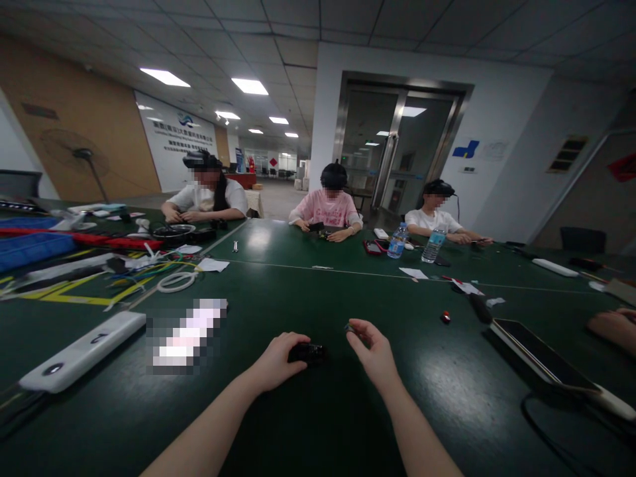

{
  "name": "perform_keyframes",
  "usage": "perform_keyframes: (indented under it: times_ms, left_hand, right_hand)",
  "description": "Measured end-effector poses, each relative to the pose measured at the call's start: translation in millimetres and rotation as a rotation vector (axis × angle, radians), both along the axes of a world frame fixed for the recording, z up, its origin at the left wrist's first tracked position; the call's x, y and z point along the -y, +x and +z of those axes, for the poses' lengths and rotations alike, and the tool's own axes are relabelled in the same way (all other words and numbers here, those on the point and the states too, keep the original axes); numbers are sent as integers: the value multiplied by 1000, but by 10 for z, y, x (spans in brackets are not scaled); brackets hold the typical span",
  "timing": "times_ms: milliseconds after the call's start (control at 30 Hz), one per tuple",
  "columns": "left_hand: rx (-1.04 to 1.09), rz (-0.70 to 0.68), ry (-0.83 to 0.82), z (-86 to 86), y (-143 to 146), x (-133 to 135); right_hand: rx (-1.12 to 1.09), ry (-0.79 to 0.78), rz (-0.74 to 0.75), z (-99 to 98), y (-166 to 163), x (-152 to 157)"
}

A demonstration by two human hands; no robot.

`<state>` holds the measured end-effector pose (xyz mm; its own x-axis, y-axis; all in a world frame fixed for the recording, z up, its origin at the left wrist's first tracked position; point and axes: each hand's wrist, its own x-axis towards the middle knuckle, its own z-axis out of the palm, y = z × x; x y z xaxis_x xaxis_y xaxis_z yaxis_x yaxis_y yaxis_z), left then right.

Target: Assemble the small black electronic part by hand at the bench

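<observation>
- The left hand (275, 361) is resting low on the green tabletop (318, 291). Its fingers are curling round a small black part (309, 352).
- It's gripping the part's left end, & the rest is sticking out to the right.
- The right hand (373, 350) is hovering just right of the small black part, not touching it.
- Its thumb & pointer finger are pinching shut on a tiny bit (349, 326), too small to tell what it is. The other fingers are curling in loosely.
- Both hands are sitting close together, w/ the small black part between them.
- Well out to the left of the left hand, a long white power strip (82, 351) is lying flat.
- Farther off, up & left of the left hand, a white cable ring (176, 281) is lying by a mess of coloured wires (144, 271).
- Right of the right hand, well apart, a small red thing (446, 317) is sitting on the tabletop. A black pen (479, 308) is lying just past it.
- Even farther right, a flat dark phone (544, 358) is lying face up, & a black cable (541, 424) is curling near it.
- Someone else's hand (613, 328) is resting at the far right edge, well away from the right hand.
- Way across from both hands, 3 ppl (328, 209) are sitting & working w/ their own hands.
- 2 water bottles (397, 240) are standing side by side near the person on the right.
</observation>
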<state>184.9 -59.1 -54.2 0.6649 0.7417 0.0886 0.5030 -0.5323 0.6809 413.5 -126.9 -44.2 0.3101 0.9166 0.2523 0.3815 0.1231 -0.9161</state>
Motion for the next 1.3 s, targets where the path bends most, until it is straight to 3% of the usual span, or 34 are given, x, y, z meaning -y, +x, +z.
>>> perform_keyframes:
  times_ms: [200,367,600,1300]
  left_hand:
    - [8,-11,50,-9,20,1]
    - [10,-23,71,-11,37,-2]
    - [-2,-23,71,-39,31,-11]
    - [-7,-17,66,-6,35,5]
  right_hand:
    - [158,-162,182,39,-267,67]
    - [292,-139,251,7,-404,45]
    - [438,-198,244,1,-457,20]
    - [479,-222,269,4,-432,31]
